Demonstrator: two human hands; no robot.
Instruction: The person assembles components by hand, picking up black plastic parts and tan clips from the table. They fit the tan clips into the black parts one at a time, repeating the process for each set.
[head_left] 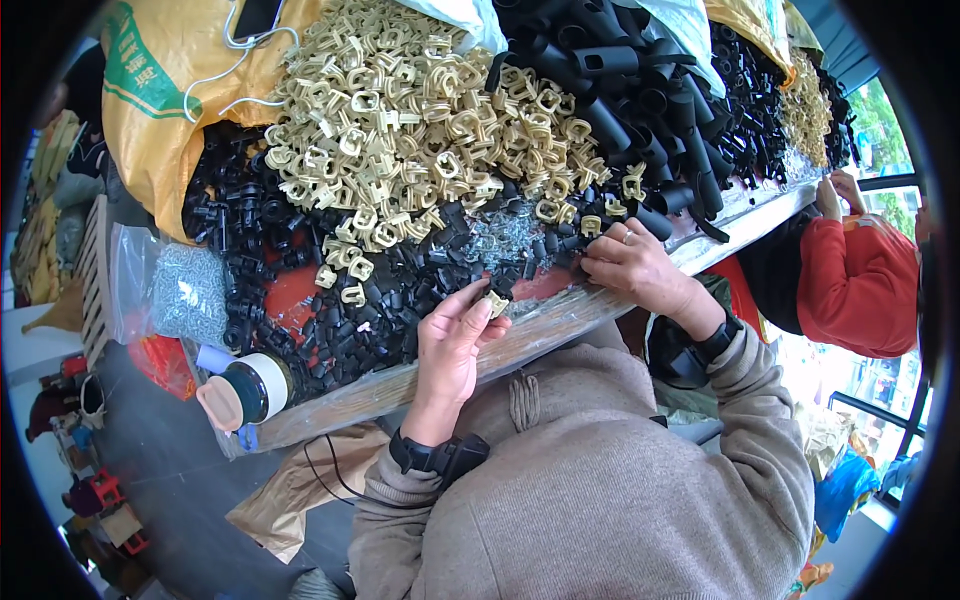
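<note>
My left hand [456, 335], above the table's near edge, pinches a small beige plastic clip [497, 303] between thumb and fingers. A small black piece seems to sit against the clip. To the right, my right hand [637, 268] is low over the red tabletop with its fingers drawn together; whatever is between them is hidden. Just beyond the hands lies a spread of small silver screws [505, 235]. Small black plastic pieces [375, 320] cover the surface left of my left hand. A large heap of beige clips [400, 120] rises behind.
Black tubular handles [640, 110] are piled at the back right. On the left are black fittings [245, 215], a bag of screws [190, 295] and a jar [262, 385] near the wooden edge [345, 405]. A person in a red top [860, 285] works farther right.
</note>
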